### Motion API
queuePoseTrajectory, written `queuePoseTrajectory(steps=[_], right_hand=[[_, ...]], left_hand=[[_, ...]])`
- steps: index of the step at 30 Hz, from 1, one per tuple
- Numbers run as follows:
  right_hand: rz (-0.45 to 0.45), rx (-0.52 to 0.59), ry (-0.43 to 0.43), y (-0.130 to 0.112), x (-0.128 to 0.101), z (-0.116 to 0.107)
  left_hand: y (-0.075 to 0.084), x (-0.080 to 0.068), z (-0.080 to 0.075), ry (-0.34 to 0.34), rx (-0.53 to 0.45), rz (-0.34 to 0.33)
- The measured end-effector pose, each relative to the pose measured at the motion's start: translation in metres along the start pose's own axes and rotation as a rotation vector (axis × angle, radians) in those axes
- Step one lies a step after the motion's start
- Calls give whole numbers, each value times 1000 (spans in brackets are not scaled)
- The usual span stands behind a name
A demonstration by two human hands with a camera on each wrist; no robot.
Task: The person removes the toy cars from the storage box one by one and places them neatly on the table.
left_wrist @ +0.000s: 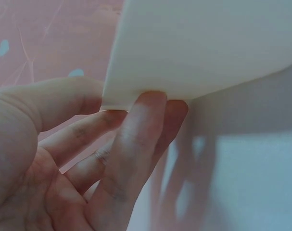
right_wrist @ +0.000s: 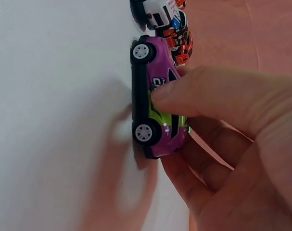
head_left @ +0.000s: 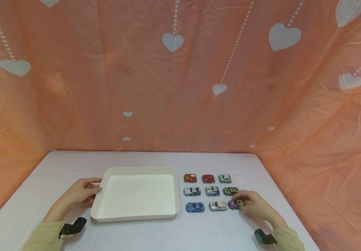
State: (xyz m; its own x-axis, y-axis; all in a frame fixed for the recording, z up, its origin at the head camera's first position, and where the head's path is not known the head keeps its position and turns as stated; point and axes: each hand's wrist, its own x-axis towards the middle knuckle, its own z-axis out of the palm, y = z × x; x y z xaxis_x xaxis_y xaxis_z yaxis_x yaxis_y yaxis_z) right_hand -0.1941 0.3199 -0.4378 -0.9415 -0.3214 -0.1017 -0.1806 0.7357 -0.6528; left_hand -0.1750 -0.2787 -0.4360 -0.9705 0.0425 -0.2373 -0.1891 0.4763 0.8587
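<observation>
A cream rectangular tray (head_left: pixel 135 218) lies on the table, its inside bare. My left hand (head_left: pixel 81 190) grips the tray's left edge. In the left wrist view the thumb lies at the rim and the fingertips (left_wrist: pixel 153 103) press the outer wall. At the right, my right hand (head_left: pixel 254 205) pinches a purple and yellow-green toy car (right_wrist: pixel 153 108) between thumb and fingers. That car is at the front right corner of a grid of toy cars. A silver car (head_left: pixel 218 206) stands just left of it, and a dark green car (head_left: pixel 231 191) behind it.
More toy cars stand in rows right of the tray: a blue one (head_left: pixel 194 207), white ones (head_left: pixel 192 191) and red ones (head_left: pixel 190 178). A white cloth covers the table (head_left: pixel 155 237). Orange curtains with hearts (head_left: pixel 155 104) surround its back and sides.
</observation>
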Motion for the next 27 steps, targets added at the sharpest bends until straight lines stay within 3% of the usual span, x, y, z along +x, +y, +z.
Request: queuePoseTrajectory(steps=[11, 17, 23, 27], right_hand=[[-8, 3, -2, -1, 0, 0], [-115, 23, -4, 0, -1, -11], [-204, -12, 69, 2, 0, -23], [-219, -46, 113, 4, 5, -31]], left_hand=[[-2, -3, -1, -12, 3, 13], [-3, -4, -1, -6, 3, 34], [-5, -5, -3, 32, 20, 57], [-6, -7, -10, 100, 75, 118]])
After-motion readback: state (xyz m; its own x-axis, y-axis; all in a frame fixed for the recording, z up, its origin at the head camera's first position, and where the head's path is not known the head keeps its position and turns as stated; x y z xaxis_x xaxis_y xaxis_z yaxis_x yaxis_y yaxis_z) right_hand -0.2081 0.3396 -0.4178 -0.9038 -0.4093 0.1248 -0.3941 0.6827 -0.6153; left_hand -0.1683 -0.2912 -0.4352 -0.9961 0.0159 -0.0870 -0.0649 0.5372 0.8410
